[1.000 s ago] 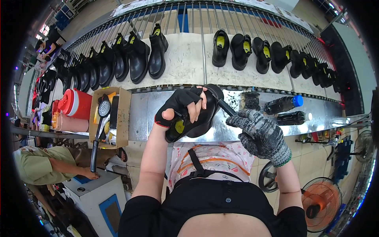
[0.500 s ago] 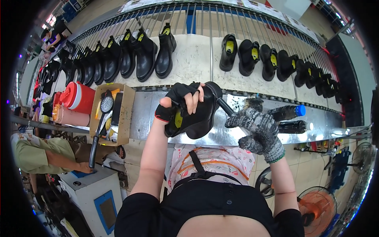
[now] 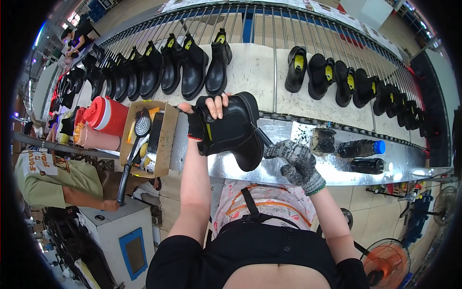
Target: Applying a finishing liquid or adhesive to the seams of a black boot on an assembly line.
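In the head view, the left hand [image 3: 204, 113], in a black fingerless glove, was closed around the shaft of a black ankle boot [image 3: 228, 127], its bare fingers lying over the back edge. The boot was held above the counter [image 3: 332, 168] with its opening toward 9 o'clock, heel toward 1 o'clock and toe toward 5 o'clock.

Half a second earlier that hand had reached across the boot's upper and more of the yellow lining had shown; by now the boot had been turned, so that its side lay uppermost and the hand sat nearer its 11 o'clock edge.

The right hand [image 3: 296, 161], in a grey knitted glove, was at 4 o'clock from the boot, closed on a dark rod-like tool [image 3: 262, 137] whose end met the sole's edge. It had drawn away from the two bottles [image 3: 362, 148] at 3 o'clock, leaving a wider gap. The stained block [image 3: 322, 139] stood between.

The cardboard box [image 3: 166, 137] with the brush [image 3: 143, 126] remained at 9 o'clock, now nearer the boot. Upright boots [image 3: 192, 67] stayed lined up from 10 to 12 o'clock, others [image 3: 317, 77] from 1 to 3. The whole scene had slid toward 3 o'clock in the view.
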